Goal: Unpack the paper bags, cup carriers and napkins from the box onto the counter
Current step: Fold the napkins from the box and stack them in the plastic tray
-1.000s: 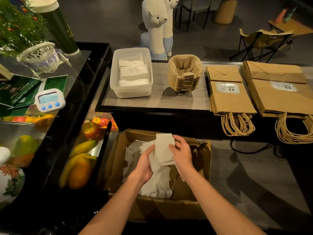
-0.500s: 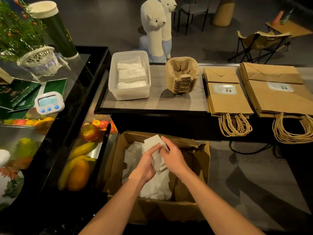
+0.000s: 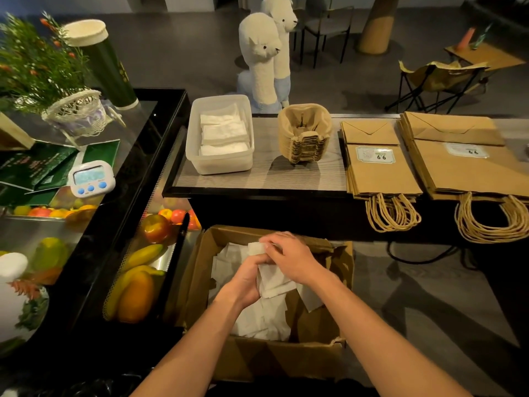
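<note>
A dim café desk point(image 3: 286, 173) spans the upper frame, carrying from left to right a plastic tub point(image 3: 194, 156) of folded napkins point(image 3: 223, 133), stacked cup carriers point(image 3: 305, 136) and paper bags point(image 3: 380, 179). At lower centre, over the open box point(image 3: 274, 356), the left hand point(image 3: 243, 282) and right hand point(image 3: 292, 256) have closed together since a second ago. The fingers of both now curl round a bundle of napkins point(image 3: 274, 282), likely squaring it for the tub, while loose napkins point(image 3: 263, 319) remain in the box.
</note>
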